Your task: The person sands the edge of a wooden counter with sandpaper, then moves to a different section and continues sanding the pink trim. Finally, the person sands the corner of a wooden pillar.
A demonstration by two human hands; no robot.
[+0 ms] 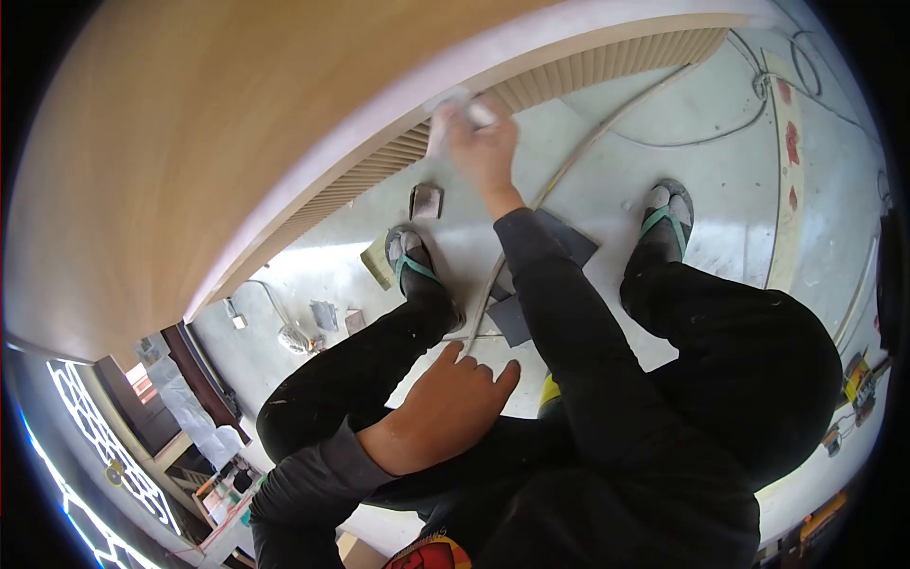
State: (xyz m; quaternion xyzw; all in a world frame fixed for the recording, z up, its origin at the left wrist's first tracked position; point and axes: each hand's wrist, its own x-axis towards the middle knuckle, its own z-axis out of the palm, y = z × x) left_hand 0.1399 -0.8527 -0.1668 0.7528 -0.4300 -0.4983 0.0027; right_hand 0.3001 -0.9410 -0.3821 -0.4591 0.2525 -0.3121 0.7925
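My right hand is raised to the pale edge of a large curved wooden panel. Its fingers close around a small whitish-grey piece pressed at that edge; motion blurs it, and I cannot tell what it is. Under the edge runs a ribbed wooden strip. My left hand hovers over my lap near the left knee, back upward, thumb apart and fingers loosely bent, with nothing visible in it.
Dark flat sheets and a small brownish block lie on the grey floor between and beside my sandalled feet. A hose crosses the floor under my right arm. Cables coil at the upper right, near a long stained board.
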